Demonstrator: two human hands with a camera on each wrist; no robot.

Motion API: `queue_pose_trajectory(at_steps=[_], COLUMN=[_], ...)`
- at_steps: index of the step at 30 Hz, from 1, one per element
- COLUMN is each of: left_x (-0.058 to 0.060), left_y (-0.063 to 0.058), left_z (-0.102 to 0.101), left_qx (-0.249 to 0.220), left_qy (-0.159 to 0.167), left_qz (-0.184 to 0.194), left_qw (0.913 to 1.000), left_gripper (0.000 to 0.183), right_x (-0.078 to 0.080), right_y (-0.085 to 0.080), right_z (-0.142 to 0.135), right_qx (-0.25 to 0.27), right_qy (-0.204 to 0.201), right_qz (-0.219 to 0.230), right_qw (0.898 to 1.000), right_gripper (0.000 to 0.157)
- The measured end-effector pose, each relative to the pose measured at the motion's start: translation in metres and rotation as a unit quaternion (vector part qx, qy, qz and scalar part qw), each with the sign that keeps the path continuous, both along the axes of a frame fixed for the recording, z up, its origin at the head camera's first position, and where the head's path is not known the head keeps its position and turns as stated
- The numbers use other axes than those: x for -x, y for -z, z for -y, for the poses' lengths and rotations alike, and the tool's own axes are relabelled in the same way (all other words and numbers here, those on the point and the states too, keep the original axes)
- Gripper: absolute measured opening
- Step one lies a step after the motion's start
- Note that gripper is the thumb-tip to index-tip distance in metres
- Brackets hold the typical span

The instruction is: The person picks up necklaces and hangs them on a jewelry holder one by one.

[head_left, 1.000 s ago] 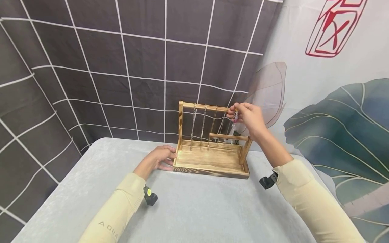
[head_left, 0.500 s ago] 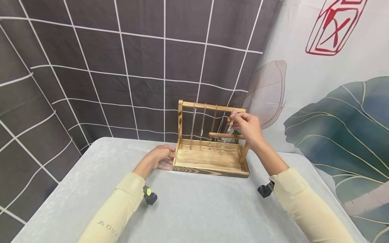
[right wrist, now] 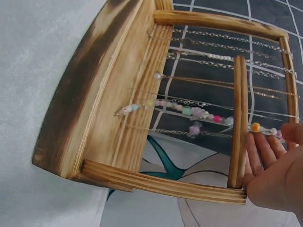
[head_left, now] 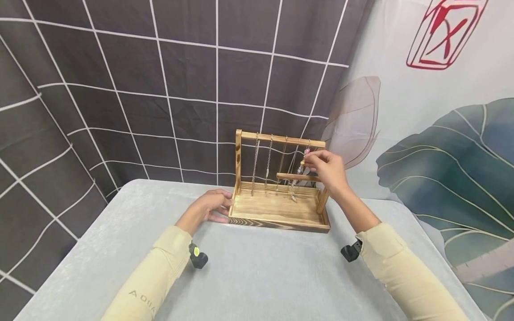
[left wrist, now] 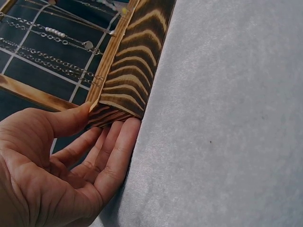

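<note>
A wooden jewellery stand (head_left: 277, 211) has a tray base, a tall back bar (head_left: 281, 139) and a shorter front bar (head_left: 297, 177). At its left end, my left hand (head_left: 213, 206) grips the tray, thumb on the rim and fingers against the outer side (left wrist: 113, 113). My right hand (head_left: 329, 171) is just below the right end of the back bar, pinching a colourful beaded necklace (right wrist: 187, 111) near its upper end. Seen from the right wrist, the beads run behind the front bar down toward the tray. Several thin chain necklaces (head_left: 255, 165) hang from the back bar.
The stand sits on a table with a pale grey cloth (head_left: 257, 272). Behind it hangs a dark curtain (head_left: 188, 129) with white grid lines, and a pale leaf-patterned curtain (head_left: 401, 116) is at the right. A small black camera is worn on each wrist.
My right hand has moved down from the back bar, and the beaded necklace's lower end has shifted left and forward over the tray. My left hand stays on the stand.
</note>
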State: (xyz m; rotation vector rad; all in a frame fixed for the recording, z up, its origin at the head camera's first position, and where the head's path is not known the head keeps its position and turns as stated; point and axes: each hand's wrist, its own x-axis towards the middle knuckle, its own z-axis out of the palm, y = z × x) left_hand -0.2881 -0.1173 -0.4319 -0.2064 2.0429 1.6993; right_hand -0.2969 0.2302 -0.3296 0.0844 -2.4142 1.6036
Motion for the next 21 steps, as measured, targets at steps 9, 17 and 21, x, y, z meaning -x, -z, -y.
queue_pose_trajectory(at_steps=[9,17,21], left_x=[0.0,-0.002,-0.001], left_y=[-0.002,-0.004,-0.003], left_z=[0.0,0.0,0.0], left_qx=[0.0,0.0,0.001], left_qy=[0.001,0.003,0.003], left_qz=[0.001,0.0,0.002], left_qw=[1.0,1.0,1.0], left_gripper=[0.041,0.042,0.042], right_x=[-0.001,-0.003,-0.003], right_y=[-0.002,-0.001,0.001], right_z=[0.004,0.009,0.01], right_qx=[-0.016,-0.097,-0.125], right_qy=[0.013,0.031,0.033], right_qz=[0.008,-0.001,-0.016], right_qw=[1.0,0.995,0.992], right_gripper=[0.033,0.036,0.029])
